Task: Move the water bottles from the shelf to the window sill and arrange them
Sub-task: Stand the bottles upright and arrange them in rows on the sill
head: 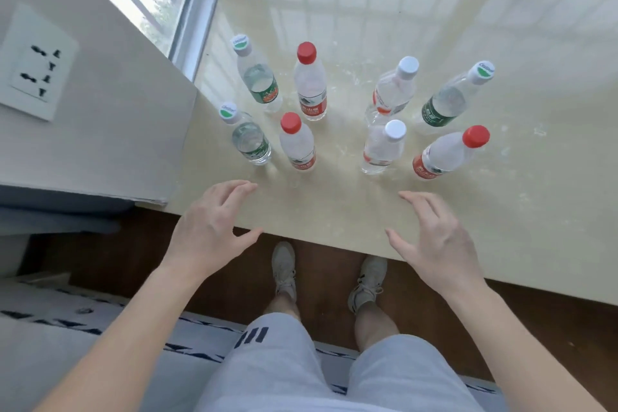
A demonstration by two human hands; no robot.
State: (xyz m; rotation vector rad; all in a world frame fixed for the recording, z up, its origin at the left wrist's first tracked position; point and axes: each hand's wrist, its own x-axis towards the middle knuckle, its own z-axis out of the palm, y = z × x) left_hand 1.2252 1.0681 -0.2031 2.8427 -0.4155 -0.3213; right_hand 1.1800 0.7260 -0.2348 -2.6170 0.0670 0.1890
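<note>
water bottles (297,147), eight in all, stand upright on the window sill (401,27), and neither hand has hold of one. the left hand (214,227) and the right hand (438,244) hover over the sill's near edge, fingers spread and loosely curved, holding nothing, each just short of the front row. beyond them the bottles form two rows of four toward the sill's left end, near the window frame (192,27). a gap splits each row into a left pair and a right pair. the moving looks done, and arranging seems to be the step in hand. if the gap is to be closed, the next move calls for gripping a front bottle low and sliding it across without tipping its neighbour. the shelf is out of view.
</note>
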